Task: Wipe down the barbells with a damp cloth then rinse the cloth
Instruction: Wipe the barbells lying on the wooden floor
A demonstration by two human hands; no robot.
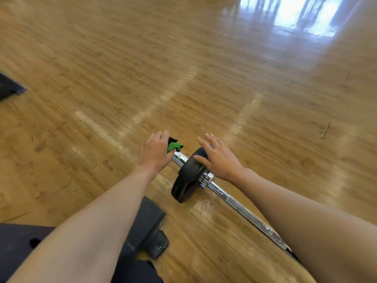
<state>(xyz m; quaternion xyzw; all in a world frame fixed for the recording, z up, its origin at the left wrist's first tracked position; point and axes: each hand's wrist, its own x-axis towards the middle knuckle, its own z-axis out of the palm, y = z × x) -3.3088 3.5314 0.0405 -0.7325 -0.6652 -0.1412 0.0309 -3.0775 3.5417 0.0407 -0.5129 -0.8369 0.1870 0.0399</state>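
**Head view: wiping the barbell's end, plate steadied**

My left fingers [164,135] are curled shut round a green and black cloth [173,146], clamping it onto the chrome end of the barbell [240,206]. A bunch of the cloth sticks out past my knuckles. My right fingers [206,144] are straight and spread apart. They lie flat on the top rim of the black weight plate [186,178] and grip nothing. The left hand [155,153] sits just outboard of the plate and the right hand [221,161] is on the plate itself, so the plate stands between the cloth and the long shaft.

The barbell lies on the wooden floor [183,68], running from under my right forearm toward the middle of the floor. No edge or corner of the floor is in view. A dark equipment frame [148,219] stands on the floor under my left forearm, near the plate but apart from it.

Step in hand, as I judge it, is wiping the short sleeve beyond the plate while the flat hand keeps the bar from rolling. Rinsing is not yet begun. The next move calls for working the cloth along and around the sleeve. Then it goes past the plate to the shaft, whose knurled length looks pale and chalky.
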